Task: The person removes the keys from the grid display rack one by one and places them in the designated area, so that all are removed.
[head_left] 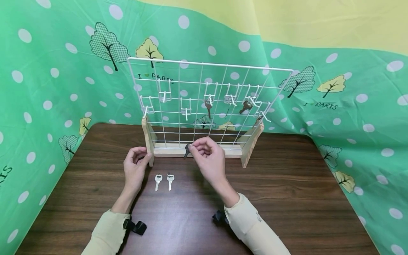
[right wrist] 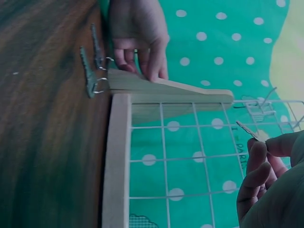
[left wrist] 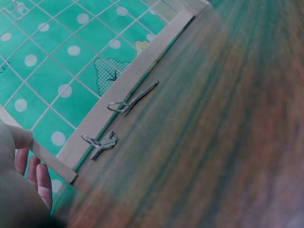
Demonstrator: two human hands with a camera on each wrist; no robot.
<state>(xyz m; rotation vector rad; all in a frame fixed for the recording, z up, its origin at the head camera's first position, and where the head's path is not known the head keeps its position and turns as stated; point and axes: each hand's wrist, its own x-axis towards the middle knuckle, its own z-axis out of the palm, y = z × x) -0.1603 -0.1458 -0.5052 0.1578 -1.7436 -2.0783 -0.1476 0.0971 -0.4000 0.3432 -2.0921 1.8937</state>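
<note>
A white wire grid rack (head_left: 210,64) stands upright on wooden legs, with several white hooks on it. My right hand (head_left: 210,159) pinches a key (head_left: 186,151) between thumb and fingertips in front of the grid's lower part; in the right wrist view this key (right wrist: 249,130) is seen nearly edge-on. At the rack's left side, my left hand (head_left: 135,168) grips the wooden leg (head_left: 147,141) with thumb and fingers. Two silver keys with small rings, a left key (head_left: 158,182) and a right key (head_left: 170,182), lie on the table just right of the left hand.
One key (head_left: 208,107) hangs from a middle hook and another key (head_left: 246,106) from a hook farther right. The dark wooden table (head_left: 302,198) carries the rack near its back edge. Behind it hangs a green dotted cloth (head_left: 360,78). Each wrist wears a black strap.
</note>
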